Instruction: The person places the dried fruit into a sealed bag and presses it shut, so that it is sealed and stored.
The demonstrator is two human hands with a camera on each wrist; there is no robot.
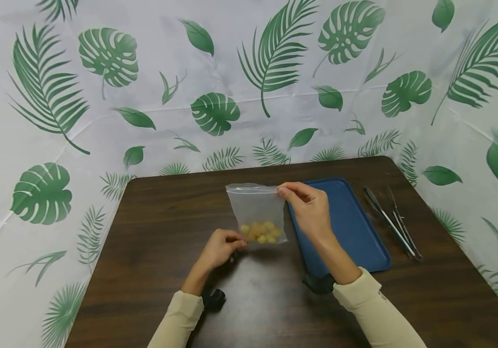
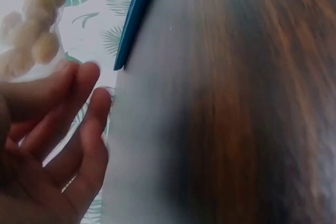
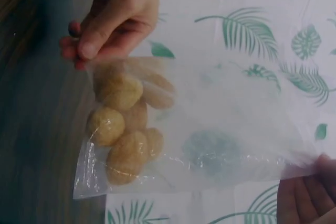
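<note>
A clear zip-top plastic bag (image 1: 255, 205) hangs upright over the table, with several small roundish yellow-tan pieces (image 3: 123, 129) lying in its bottom. They look like little potatoes, though their exact kind is unclear. My right hand (image 1: 310, 208) pinches the bag's top right corner between thumb and fingers. Down at the opposite, lower left corner, my left hand (image 1: 222, 249) pinches the plastic with thumb and fingertips. In the right wrist view, the bag is stretched between both hands. The bag's zip edge (image 1: 251, 190) looks closed, but I cannot tell for certain.
To the right lies a blue tray (image 1: 362, 241), partly behind my right forearm. Metal tongs (image 1: 392, 222) rest beside it on the dark wooden table (image 1: 162, 212). A leaf-patterned white cloth (image 1: 157, 96) surrounds the table's back and sides.
</note>
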